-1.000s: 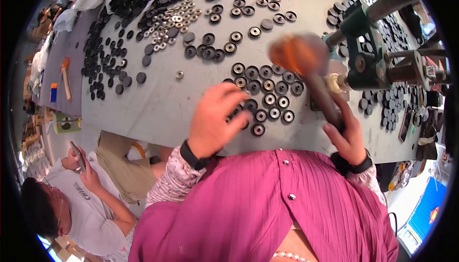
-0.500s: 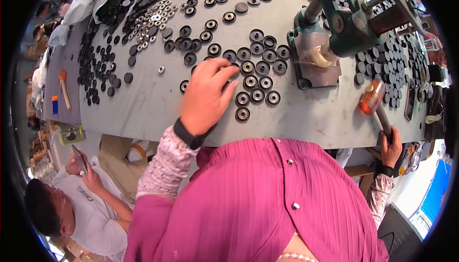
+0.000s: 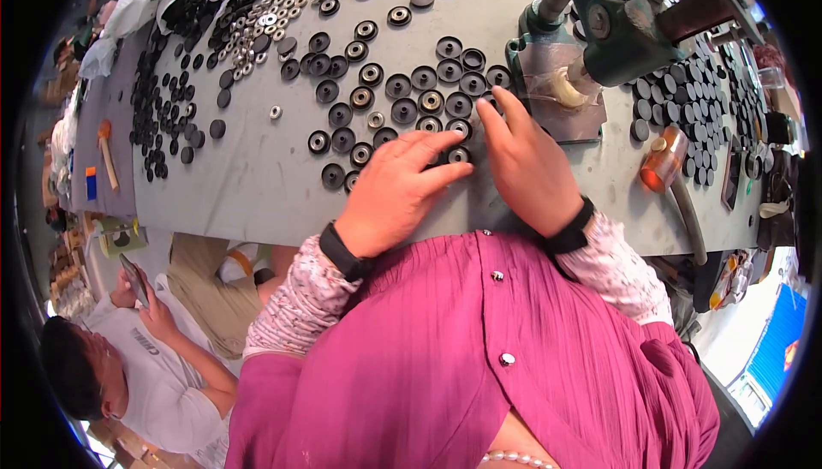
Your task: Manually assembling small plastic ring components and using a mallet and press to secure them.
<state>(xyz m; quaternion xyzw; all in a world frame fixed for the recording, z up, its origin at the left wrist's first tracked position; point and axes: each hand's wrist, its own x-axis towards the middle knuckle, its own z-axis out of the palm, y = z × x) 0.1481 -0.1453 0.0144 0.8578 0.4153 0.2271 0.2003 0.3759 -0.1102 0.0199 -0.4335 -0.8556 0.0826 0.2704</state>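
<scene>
My left hand [image 3: 396,188] lies low over a cluster of black round cups, its fingers apart and pointing right. Its fingertips reach cups with metal rings seated in them, such as one cup [image 3: 460,155] between the two hands. From the right my right hand [image 3: 533,169] comes in with fingers stretched out, touching or just over the cluster's right side. Neither hand visibly grips anything; what lies under the palms is hidden. A hammer with a translucent orange head [image 3: 664,162] rests at the table's right, its dark handle over the front edge.
A green hand press [image 3: 629,62] stands right of the cluster. Stacked black discs [image 3: 685,101] lie beyond it. Loose metal rings [image 3: 276,19] and small black pieces [image 3: 167,118] cover the left. Another mallet [image 3: 107,152] lies far left, where a seated person [image 3: 150,349] holds a phone.
My right hand has let go of the hammer handle and moved left to the cups. My left hand has shifted slightly right and down. More ringed cups show left of it.
</scene>
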